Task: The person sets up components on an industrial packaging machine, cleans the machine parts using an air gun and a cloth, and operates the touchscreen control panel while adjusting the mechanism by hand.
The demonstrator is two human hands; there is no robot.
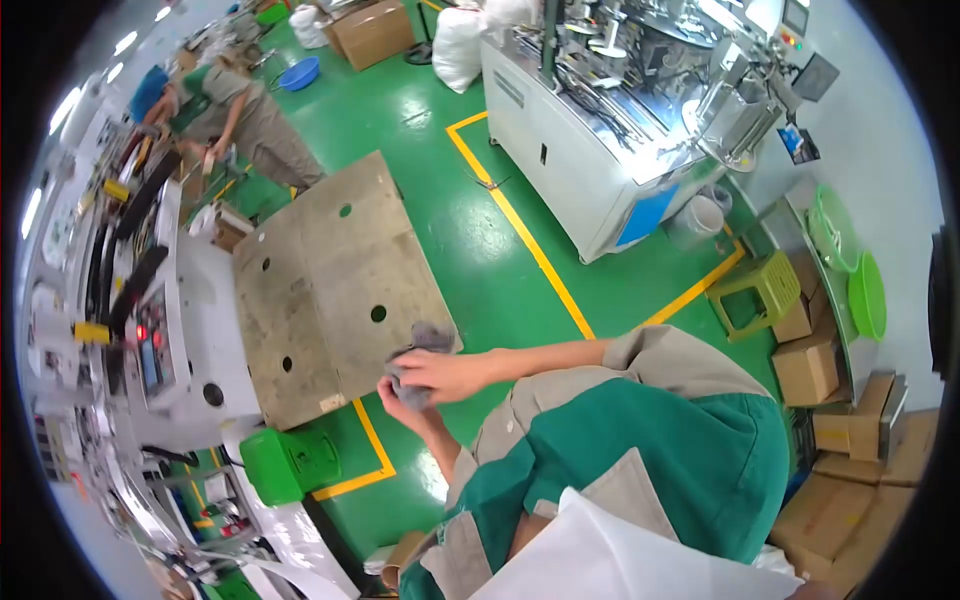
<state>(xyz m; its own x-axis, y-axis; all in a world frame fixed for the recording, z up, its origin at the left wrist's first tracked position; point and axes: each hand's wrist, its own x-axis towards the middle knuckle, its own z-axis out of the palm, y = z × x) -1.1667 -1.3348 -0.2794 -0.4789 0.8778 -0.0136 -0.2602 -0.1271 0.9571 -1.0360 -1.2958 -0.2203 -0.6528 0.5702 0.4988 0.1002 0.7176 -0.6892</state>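
Grey cloth (432,335) is bunched in the closed grip of right hand (445,374) and left hand (408,415) near the worn board's (335,250) near right corner, seemingly being folded, which calls for coordinated fingers next.

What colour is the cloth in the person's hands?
The cloth is grey, seen best in the head view.

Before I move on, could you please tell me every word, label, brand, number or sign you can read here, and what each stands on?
None can be read in this view.
Control panel: any markings are too small and blurred.
Small blue-and-dark panel by the white machine: too small to read.
Cardboard boxes at right: any print is too blurred.
Grey cloth: no lettering shows.
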